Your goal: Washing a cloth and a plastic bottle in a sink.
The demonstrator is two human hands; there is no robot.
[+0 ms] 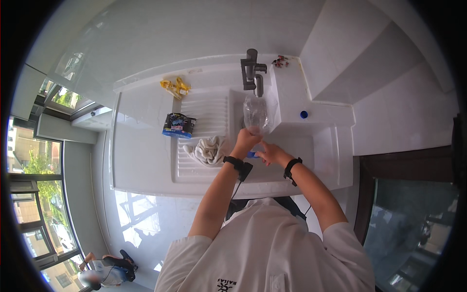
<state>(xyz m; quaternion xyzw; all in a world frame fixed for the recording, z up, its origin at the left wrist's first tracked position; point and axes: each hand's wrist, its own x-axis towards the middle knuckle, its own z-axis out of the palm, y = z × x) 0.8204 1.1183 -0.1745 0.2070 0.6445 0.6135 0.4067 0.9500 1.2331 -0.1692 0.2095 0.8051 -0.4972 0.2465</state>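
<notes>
Beneath the grey tap a clear plastic bottle is tilted over the sink basin, its far end just below the spout. My left hand is closed around the near part of this bottle. Close beside it, my right hand has its fingers bent together at a small blue object, whose kind I cannot make out; the fingers partly hide it. A blue bottle cap lies on the white ledge to the right.
A bunched whitish cloth lies on the ribbed washboard left of the basin. Near it are a black and blue pouch and a crumpled yellow wrapper. Small red and dark pieces sit behind the ledge. Another person is at lower left.
</notes>
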